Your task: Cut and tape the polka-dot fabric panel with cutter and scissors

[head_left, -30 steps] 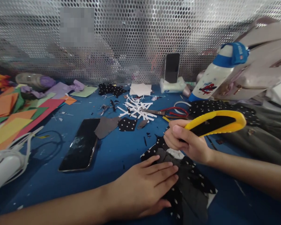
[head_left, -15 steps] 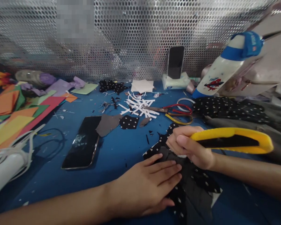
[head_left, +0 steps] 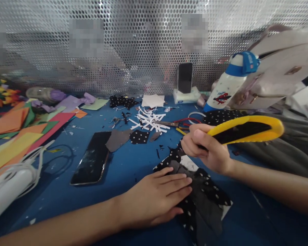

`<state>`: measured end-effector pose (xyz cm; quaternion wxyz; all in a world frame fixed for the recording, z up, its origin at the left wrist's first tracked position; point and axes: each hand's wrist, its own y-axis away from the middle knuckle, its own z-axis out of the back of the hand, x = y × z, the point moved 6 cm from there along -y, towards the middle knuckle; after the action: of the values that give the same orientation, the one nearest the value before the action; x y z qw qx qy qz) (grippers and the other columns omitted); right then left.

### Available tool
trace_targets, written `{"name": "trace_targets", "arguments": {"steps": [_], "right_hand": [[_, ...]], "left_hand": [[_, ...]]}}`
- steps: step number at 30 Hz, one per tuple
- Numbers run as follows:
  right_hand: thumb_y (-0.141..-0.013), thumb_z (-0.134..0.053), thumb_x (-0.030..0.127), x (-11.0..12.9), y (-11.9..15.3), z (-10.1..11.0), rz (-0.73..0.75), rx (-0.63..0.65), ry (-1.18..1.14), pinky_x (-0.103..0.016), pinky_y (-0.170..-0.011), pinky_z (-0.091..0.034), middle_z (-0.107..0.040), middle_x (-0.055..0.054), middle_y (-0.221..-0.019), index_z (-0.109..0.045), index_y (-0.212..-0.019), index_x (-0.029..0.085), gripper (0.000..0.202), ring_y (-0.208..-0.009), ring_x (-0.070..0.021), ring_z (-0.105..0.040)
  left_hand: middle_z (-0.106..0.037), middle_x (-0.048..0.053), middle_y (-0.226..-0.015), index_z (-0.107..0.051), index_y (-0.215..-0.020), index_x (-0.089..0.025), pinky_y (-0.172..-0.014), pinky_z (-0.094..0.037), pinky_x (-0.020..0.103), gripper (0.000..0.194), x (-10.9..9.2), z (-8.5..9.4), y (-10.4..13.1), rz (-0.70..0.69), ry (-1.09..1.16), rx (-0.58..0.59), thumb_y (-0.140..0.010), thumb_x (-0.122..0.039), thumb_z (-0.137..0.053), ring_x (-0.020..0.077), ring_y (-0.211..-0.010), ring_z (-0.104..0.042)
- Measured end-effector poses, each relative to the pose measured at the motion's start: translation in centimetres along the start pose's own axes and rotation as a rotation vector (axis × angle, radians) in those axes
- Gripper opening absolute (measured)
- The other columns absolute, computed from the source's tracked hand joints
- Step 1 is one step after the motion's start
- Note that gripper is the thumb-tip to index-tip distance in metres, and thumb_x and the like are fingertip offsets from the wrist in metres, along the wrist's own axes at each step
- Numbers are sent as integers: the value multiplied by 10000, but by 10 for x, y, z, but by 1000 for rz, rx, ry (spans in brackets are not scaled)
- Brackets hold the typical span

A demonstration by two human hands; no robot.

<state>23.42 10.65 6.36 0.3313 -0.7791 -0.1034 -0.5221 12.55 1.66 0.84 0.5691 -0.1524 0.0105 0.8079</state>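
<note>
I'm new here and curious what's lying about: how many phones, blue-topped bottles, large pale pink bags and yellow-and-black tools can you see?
Phones: 2 (flat phone, upright phone)
Blue-topped bottle: 1
Large pale pink bag: 1
Yellow-and-black tool, in the right hand: 1
Total: 5

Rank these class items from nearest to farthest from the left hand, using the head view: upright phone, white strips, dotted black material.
1. Dotted black material, directly under the left hand.
2. White strips, farther forward, in a loose pile.
3. Upright phone, at the back, near the perforated screen.
</note>
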Motion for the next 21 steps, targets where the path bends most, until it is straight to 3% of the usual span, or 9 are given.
{"name": "trace_targets", "arguments": {"steps": [10, 21], "right_hand": [[-1018, -473, 379, -21, -1, 2, -51, 32, 18, -249, -458, -225, -302, 78, -518, -330, -669, 200, 417, -452, -68, -323], [-993, -497, 401, -24, -3, 4, -112, 25, -64, -248, -448, -200, -261, 78, -485, -314, -641, 198, 446, -429, -71, -244]], "left_hand": [[-409, 80, -1548, -400, -1453, -122, -1230, -222, 423, 467, 2, 0, -1, 15, 27, 36, -1059, -358, -311, 205, -1445, -359], [-464, 95, -1510, -421, -1444, -103, -1215, -271, 422, 477, 3, -1, 1, -1, 30, -53, -1043, -355, -365, 211, -1416, -406]]}}
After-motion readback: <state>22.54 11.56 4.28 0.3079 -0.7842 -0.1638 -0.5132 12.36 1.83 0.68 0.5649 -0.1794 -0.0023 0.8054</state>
